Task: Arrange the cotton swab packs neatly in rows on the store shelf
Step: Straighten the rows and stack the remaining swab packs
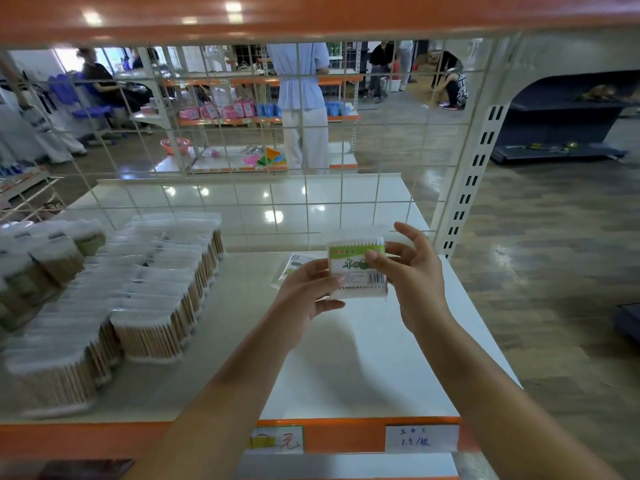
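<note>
I hold one cotton swab pack (356, 271) with a green and white label above the white shelf (363, 358), label facing me. My left hand (306, 292) pinches its left edge. My right hand (412, 275) pinches its right side with the thumb on the label. Another pack (294, 265) lies flat on the shelf just behind my left hand. Rows of upright clear swab packs (149, 292) fill the shelf's left half.
A wire grid back panel (277, 150) closes the rear of the shelf. The orange front rail (346, 436) carries two price tags. A slotted upright post (474, 174) stands at the right. People and other shelving stand beyond the grid.
</note>
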`<action>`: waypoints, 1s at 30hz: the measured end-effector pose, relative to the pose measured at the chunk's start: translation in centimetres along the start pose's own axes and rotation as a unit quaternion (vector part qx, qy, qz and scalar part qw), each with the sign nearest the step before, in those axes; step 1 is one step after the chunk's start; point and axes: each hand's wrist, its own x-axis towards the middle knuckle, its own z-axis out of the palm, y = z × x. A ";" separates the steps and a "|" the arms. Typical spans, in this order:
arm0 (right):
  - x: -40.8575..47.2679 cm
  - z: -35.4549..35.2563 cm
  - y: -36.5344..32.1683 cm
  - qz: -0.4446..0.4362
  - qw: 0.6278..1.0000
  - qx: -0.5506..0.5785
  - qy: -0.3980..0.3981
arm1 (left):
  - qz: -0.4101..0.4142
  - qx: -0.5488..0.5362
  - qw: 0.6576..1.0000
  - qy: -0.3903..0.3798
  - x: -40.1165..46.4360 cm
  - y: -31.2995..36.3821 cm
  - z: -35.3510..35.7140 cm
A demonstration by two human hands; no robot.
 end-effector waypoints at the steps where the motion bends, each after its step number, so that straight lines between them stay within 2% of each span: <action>1: -0.2 -0.1 0.0 -0.003 1.000 0.001 0.000 | -0.002 -0.011 1.000 -0.006 -0.2 0.0 0.1; 11: -1.8 -0.4 0.8 -0.059 0.997 -0.047 -0.006 | 0.001 -0.048 0.999 -0.013 -1.9 -0.7 0.6; 15: -2.4 -0.4 1.2 -0.143 0.970 -0.184 0.068 | 0.019 -0.048 0.999 0.003 -2.2 -0.5 0.4; 18: -3.1 -0.3 1.3 -0.177 0.960 -0.215 0.036 | 0.050 -0.035 0.998 0.034 -2.5 -0.4 0.4; 22: -3.8 -0.1 1.7 -0.162 0.954 -0.252 -0.007 | 0.076 0.007 0.995 0.060 -2.9 -0.5 1.2; 30: -4.5 -0.8 1.1 -0.091 0.970 -0.221 -0.054 | 0.124 0.159 0.976 0.085 -3.3 -0.9 3.1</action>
